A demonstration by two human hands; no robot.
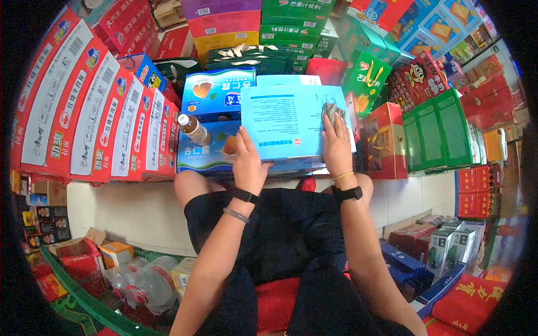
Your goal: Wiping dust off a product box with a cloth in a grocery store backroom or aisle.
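A light blue drink carton (286, 126) lies before me on other blue cartons, its printed face upward. My left hand (249, 161) rests at its near left corner, fingers along the edge. My right hand (337, 140) lies on its right side, the fingers over a crumpled grey-green cloth (332, 114) pressed against the face. How the fingers bend round the cloth is partly hidden. To the left, a bottle of brown drink with a white cap (194, 131) stands or leans on an almond drink carton (201, 153). Another almond drink carton (218, 90) is behind it.
Red and white noodle cartons (88, 105) stand in a row at the left. Green cartons (437, 134) and a red gift box (384, 140) stand at the right. Dark green bags (248, 61) and stacked drink cartons (294, 38) are behind. Wrapped large bottles (153, 279) lie at lower left.
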